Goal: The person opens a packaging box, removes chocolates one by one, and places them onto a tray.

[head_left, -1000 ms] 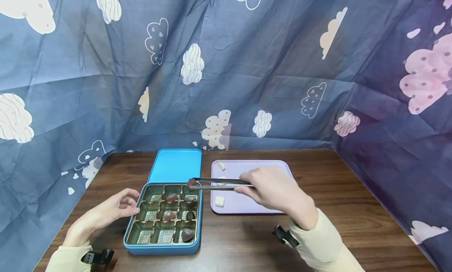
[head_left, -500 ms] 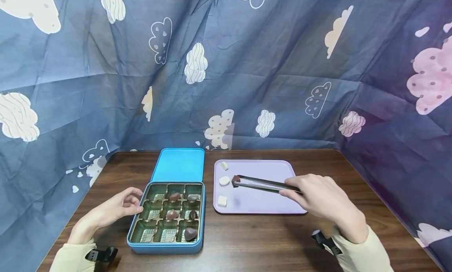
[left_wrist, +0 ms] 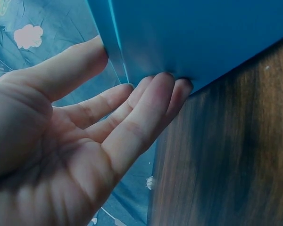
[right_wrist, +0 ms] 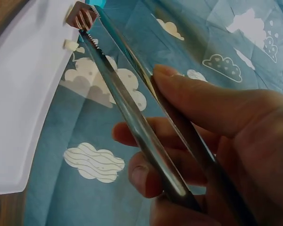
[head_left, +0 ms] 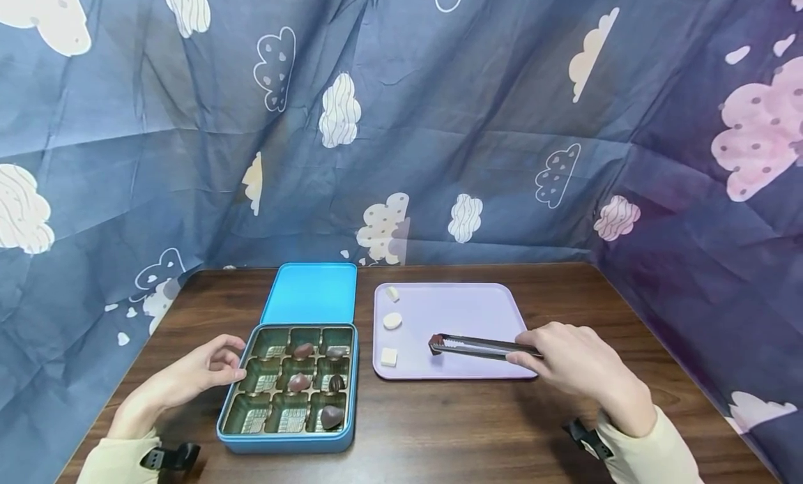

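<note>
My right hand (head_left: 574,358) holds metal tongs (right_wrist: 142,139), the thumb on one arm and fingers on the other. Between their toothed tips sits a brown chocolate (right_wrist: 79,16) with ridges, low over the lilac tray (head_left: 464,303). To the left stands a blue tin (head_left: 288,443) with a gold divided insert. Several brown and dark chocolates lie in its middle and right compartments, among them a pinkish-brown one (head_left: 299,382) in the centre. My left hand (left_wrist: 85,141) rests against the tin's left side, fingertips on the wall and thumb at the rim.
Three white pieces line the tray's left side: a small one (head_left: 392,293) at the back, a round one (head_left: 392,321) and a square one (head_left: 389,357). The tin's bright blue lid (head_left: 310,292) lies open behind it. A cloud-print cloth (head_left: 401,121) hangs behind the wooden table (head_left: 439,428).
The tongs, with the chocolate in their tips, have moved right from over the tin's back right corner to the tray, then lower and nearer its front. My left hand stays at the tin.
</note>
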